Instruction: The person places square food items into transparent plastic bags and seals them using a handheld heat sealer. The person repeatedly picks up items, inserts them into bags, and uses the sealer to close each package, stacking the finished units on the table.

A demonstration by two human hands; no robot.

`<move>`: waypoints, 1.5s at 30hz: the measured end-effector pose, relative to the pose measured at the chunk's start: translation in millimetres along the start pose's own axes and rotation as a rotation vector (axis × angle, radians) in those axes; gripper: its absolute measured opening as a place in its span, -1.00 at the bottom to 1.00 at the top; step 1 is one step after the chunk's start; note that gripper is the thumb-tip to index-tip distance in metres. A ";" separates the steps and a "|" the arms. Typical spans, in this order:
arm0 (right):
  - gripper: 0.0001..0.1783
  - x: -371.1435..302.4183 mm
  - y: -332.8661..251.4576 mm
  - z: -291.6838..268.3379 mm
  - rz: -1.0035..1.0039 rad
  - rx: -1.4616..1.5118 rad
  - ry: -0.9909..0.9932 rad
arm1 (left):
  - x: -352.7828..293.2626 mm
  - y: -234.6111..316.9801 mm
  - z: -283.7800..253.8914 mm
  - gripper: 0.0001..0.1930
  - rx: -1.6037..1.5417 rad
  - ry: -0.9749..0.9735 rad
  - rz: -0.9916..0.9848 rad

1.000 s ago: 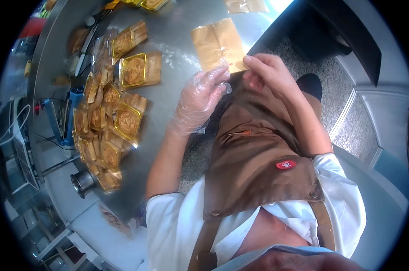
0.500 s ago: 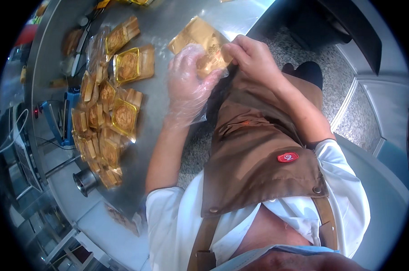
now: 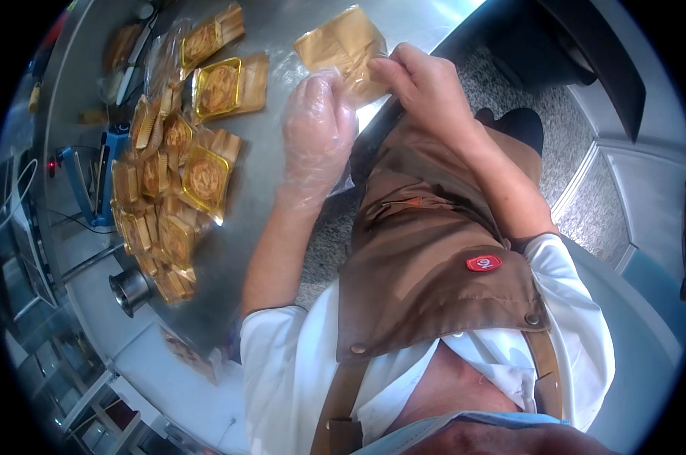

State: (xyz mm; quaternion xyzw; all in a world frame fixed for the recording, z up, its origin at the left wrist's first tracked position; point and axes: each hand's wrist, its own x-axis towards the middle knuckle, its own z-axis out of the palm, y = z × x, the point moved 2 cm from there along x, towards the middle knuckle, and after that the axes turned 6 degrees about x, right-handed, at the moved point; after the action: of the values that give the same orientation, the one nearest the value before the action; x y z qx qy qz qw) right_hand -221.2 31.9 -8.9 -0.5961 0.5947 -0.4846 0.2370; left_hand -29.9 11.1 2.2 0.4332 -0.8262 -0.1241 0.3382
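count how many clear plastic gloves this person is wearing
1: a clear plastic glove covers the left hand. The right hand, pinching the tan packet, is bare. None seems hidden, as both hands show.

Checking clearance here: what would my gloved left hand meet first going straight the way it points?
Probably the tan packet, right by the left hand's far end; depth is unclear, so they may already touch.

2 hands point(image 3: 320, 117), 1 held brn bag point(image 3: 344, 44)
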 end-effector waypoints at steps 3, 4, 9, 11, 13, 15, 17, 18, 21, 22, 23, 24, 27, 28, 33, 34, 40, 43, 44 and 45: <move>-0.59 -1.7 -9.8 -5.3 -0.001 -0.109 -0.095 | 4.1 0.4 -2.9 -0.88 0.010 0.019 -0.058; -0.56 -4.6 -14.7 -4.9 -0.041 -0.098 -0.081 | 5.8 1.5 -3.8 -0.90 0.010 0.027 -0.085; -0.44 0.6 -12.9 0.2 -0.114 -0.162 -0.019 | 6.7 3.1 -2.4 -0.88 0.156 0.062 0.057; -0.49 10.5 -11.2 -1.9 -0.120 -0.187 -0.005 | 6.5 3.8 -3.0 -0.88 0.172 0.067 0.060; -0.50 20.7 -3.6 -4.7 -0.099 -0.221 -0.036 | 9.0 7.0 -3.3 -0.88 0.143 0.084 0.031; -0.48 29.4 -9.2 -7.7 -0.077 -0.236 -0.188 | 9.4 -2.8 -3.2 -0.87 0.175 0.086 -0.064; -0.39 42.6 -26.8 -23.7 -0.085 -0.111 -0.437 | 8.4 -12.3 -3.5 -0.86 0.204 0.072 -0.139; -0.35 57.8 -30.7 -31.9 -0.035 -0.047 -0.514 | 8.6 -16.4 -3.8 -0.85 0.222 0.054 -0.156; -0.29 117.4 -3.5 -43.4 -0.134 -0.045 -0.381 | 10.0 -16.4 -7.3 -0.84 0.220 0.028 -0.168; -0.32 148.4 5.1 -43.4 -0.186 -0.173 -0.269 | 10.0 -16.1 -7.0 -0.84 0.202 0.028 -0.164; -0.31 177.6 19.0 -39.7 -0.260 -0.266 -0.131 | 10.5 -15.8 -6.1 -0.84 0.181 0.029 -0.157; -0.14 206.9 31.4 -33.8 -0.263 -0.418 -0.106 | 10.2 -15.5 -6.4 -0.82 0.170 0.025 -0.162; 0.04 265.6 46.1 6.2 -0.152 -0.615 -0.058 | 12.4 -14.5 -7.2 -0.80 0.151 0.016 -0.150; 0.05 277.6 36.6 22.4 -0.077 -0.630 -0.112 | 13.3 -13.9 -8.8 -0.77 0.157 0.027 -0.148; -0.05 304.1 56.4 51.0 -0.023 -0.699 -0.108 | 12.1 -15.6 -9.6 -0.77 0.114 0.043 -0.144; -0.06 304.6 61.4 46.0 -0.011 -0.679 -0.113 | 11.4 -16.1 -10.3 -0.77 0.113 0.044 -0.143; -0.10 258.0 25.7 12.0 -0.035 -0.532 -0.223 | 6.9 -13.9 -14.1 -0.83 0.165 0.037 -0.171; -0.12 209.8 28.9 -9.1 -0.189 -0.400 -0.193 | -0.1 -30.3 2.6 -0.87 0.187 0.016 -0.151; -0.10 189.6 30.3 -13.8 -0.183 -0.347 -0.178 | -2.7 -32.7 6.0 -0.88 0.160 -0.006 -0.176; -0.08 174.3 25.4 -17.1 -0.199 -0.299 -0.223 | -2.1 -33.3 4.3 -0.88 0.147 -0.008 -0.172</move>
State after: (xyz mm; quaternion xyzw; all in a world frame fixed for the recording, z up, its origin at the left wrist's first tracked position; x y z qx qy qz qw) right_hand -278.9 -131.3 28.0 -0.7303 0.5685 -0.3429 0.1611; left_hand -11.0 -7.3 -18.6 0.5258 -0.7941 -0.0937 0.2902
